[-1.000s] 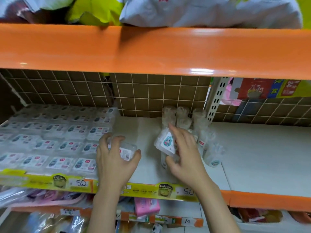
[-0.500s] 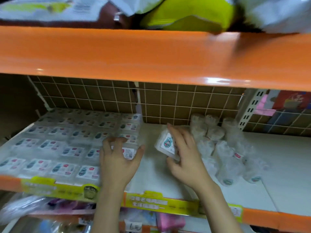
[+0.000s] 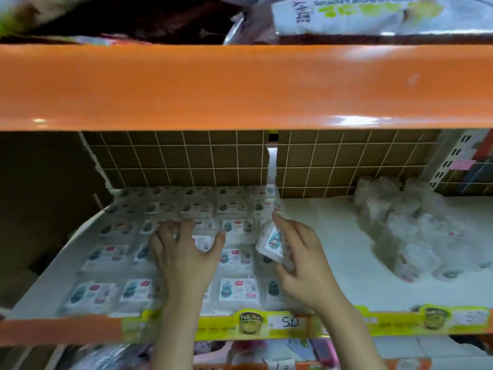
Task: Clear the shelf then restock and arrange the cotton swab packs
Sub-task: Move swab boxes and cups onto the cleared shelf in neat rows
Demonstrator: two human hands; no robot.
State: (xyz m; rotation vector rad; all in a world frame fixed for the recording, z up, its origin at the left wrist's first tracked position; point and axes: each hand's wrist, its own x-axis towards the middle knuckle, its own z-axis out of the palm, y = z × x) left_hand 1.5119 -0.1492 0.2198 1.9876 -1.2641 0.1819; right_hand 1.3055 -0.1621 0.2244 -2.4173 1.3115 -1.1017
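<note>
Rows of flat clear cotton swab packs (image 3: 234, 288) with white labels cover the left half of the white shelf (image 3: 333, 236). My left hand (image 3: 186, 252) grips one clear pack (image 3: 204, 241) just above those rows, fingers curled over its top. My right hand (image 3: 298, 260) holds another clear pack (image 3: 270, 243) tilted on edge, its cartoon label facing me, at the right border of the rows. A heap of round clear swab tubs (image 3: 410, 231) lies at the right of the shelf.
An orange shelf edge (image 3: 240, 86) hangs overhead, with bagged goods (image 3: 346, 14) on top. A brown wire-grid back panel (image 3: 200, 158) closes the rear. A yellow price strip (image 3: 282, 323) marked 5.0 runs along the front lip. More goods sit on the lower shelf (image 3: 240, 353).
Both hands have carried their packs leftward, over and beside the rows of flat packs. The view has swung left, so the heap of tubs sits farther right.
</note>
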